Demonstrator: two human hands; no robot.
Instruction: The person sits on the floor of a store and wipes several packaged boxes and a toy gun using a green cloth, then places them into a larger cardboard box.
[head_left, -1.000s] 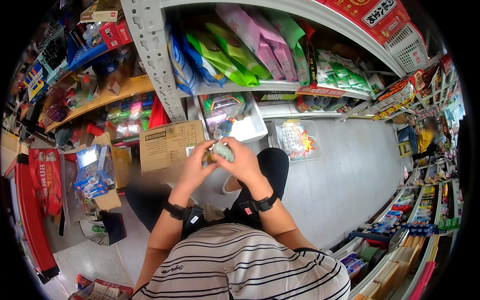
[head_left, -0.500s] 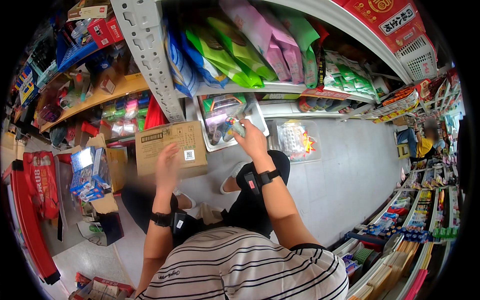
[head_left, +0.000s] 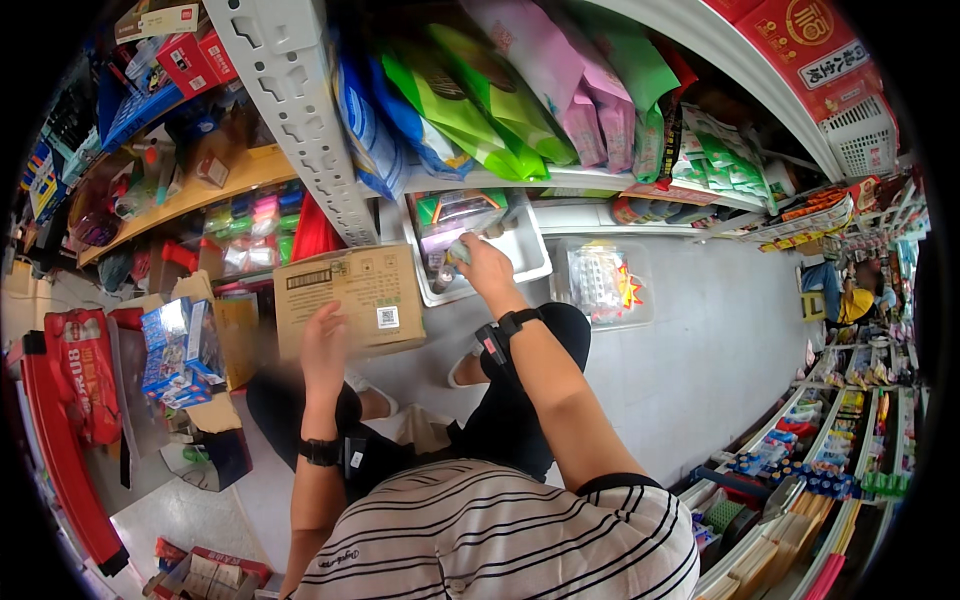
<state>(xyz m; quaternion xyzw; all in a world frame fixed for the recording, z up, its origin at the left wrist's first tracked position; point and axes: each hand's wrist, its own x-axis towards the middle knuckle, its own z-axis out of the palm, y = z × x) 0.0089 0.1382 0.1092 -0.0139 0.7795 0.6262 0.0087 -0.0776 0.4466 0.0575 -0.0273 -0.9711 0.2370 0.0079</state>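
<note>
My right hand (head_left: 487, 272) reaches into a white plastic tray (head_left: 538, 262) on the floor by the shelf. Its fingers are closed round a small grey-green object (head_left: 459, 251) whose kind I cannot make out. Below that object a small dark cylinder (head_left: 443, 279) stands at the tray's near side. A package with a purple and green front (head_left: 457, 213) fills the tray's far left part. My left hand (head_left: 324, 345) is over the front of a closed cardboard box (head_left: 352, 275); motion smears its fingers, and whether it touches the box is unclear.
A clear lidded bin (head_left: 600, 285) of packets is on the floor to the right. Above the tray runs a shelf of coloured bags (head_left: 480, 95) with a white perforated post (head_left: 290, 100). Blue boxes (head_left: 180, 350) are at the left. A person in yellow (head_left: 855, 303) is far right.
My right hand has moved left within the tray, still closed on the grey-green object. Bright-topped small items beside it no longer show. My left hand stays by the cardboard box, blurred.
</note>
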